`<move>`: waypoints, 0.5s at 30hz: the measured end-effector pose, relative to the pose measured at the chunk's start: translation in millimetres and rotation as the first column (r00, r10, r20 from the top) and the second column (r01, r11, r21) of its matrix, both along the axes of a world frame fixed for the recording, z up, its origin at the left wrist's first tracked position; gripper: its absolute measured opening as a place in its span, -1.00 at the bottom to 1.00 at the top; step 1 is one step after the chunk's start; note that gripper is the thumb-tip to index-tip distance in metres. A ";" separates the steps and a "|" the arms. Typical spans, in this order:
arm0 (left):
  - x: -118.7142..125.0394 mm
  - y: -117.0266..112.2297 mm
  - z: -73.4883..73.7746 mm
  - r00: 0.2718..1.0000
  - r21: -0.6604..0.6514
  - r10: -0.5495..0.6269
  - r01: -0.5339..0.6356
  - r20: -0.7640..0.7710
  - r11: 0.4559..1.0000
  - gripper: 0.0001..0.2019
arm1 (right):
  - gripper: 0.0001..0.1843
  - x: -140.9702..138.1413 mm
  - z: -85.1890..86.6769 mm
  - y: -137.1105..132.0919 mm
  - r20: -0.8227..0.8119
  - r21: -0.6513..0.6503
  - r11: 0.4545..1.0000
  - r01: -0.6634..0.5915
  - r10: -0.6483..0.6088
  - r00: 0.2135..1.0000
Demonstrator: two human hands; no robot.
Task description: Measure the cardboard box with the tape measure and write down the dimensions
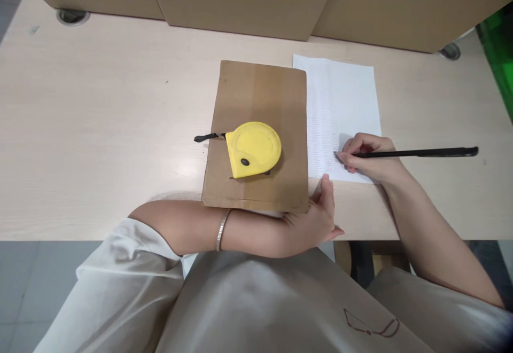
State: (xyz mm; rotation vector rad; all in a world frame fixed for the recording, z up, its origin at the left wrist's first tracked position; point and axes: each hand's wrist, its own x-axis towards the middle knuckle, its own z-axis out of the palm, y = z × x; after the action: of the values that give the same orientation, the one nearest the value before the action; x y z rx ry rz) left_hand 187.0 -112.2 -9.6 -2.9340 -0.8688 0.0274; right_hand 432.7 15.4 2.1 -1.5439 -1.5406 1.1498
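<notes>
My right hand (pixel 368 155) is closed around a long black pen (pixel 428 153), its tip down on a white sheet of paper (pixel 352 96). Rows of small, faint writing run down the sheet's left part, too fine to read. My left hand (pixel 320 211) rests at the sheet's lower edge with its fingers stretched out, holding nothing. Beside it, above my left forearm, lies a brown cardboard piece (pixel 276 96) that overlaps the paper's left edge. On the cardboard sits a yellow tape measure (pixel 256 147) with a black strap (pixel 206 137) pointing left.
Tall brown panels (pixel 240 0) stand along the back of the pale wooden table (pixel 100 118). Round cable grommets (pixel 72 17) are set into the tabletop at the back left and back right. Something green (pixel 497 48) shows beyond the right edge.
</notes>
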 end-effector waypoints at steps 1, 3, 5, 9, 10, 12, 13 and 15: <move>-0.2 -0.2 -0.7 1.000 0.022 -0.003 0.004 -0.009 1.000 -0.26 | -0.50 0.3 -0.6 0.1 0.000 0.004 1.000 -0.008 0.008 1.000; -0.6 0.1 -1.4 0.999 0.062 -0.003 0.006 -0.041 0.998 -0.25 | -0.46 1.1 -2.2 0.4 0.005 0.004 1.000 -0.017 0.017 1.000; -1.3 0.7 -0.7 0.997 0.082 -0.002 0.008 -0.073 0.997 -0.21 | -0.42 1.7 -3.8 0.7 0.014 0.001 1.000 -0.019 0.019 1.000; -3.1 1.9 3.8 0.995 0.101 0.002 0.008 -0.096 0.995 -0.17 | -0.45 2.3 -4.6 1.0 0.025 0.005 1.000 -0.007 0.007 1.000; -3.4 2.1 4.8 0.995 0.104 0.004 0.006 -0.104 0.995 -0.15 | -0.46 2.4 -4.4 0.9 0.023 0.004 1.000 -0.013 0.013 1.000; -3.6 2.2 6.0 0.992 0.117 0.002 0.013 -0.125 0.993 -0.12 | -0.45 2.4 -3.6 0.6 0.017 0.002 1.000 -0.027 0.027 0.999; -3.7 2.1 6.1 0.991 0.130 -0.003 0.020 -0.131 0.991 -0.13 | -0.43 2.4 -3.3 0.4 0.015 0.002 0.999 -0.032 0.032 0.999; -3.9 1.9 5.7 0.992 0.162 -0.005 0.026 -0.128 0.986 -0.18 | -0.39 2.3 -2.8 0.0 0.014 0.006 1.000 -0.030 0.030 0.999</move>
State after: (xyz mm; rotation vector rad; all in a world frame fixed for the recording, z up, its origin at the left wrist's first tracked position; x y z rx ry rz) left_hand 183.1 -110.3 -4.0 -2.7526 -0.7893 0.1338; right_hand 435.0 15.5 -0.7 -1.5327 -1.5797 1.1522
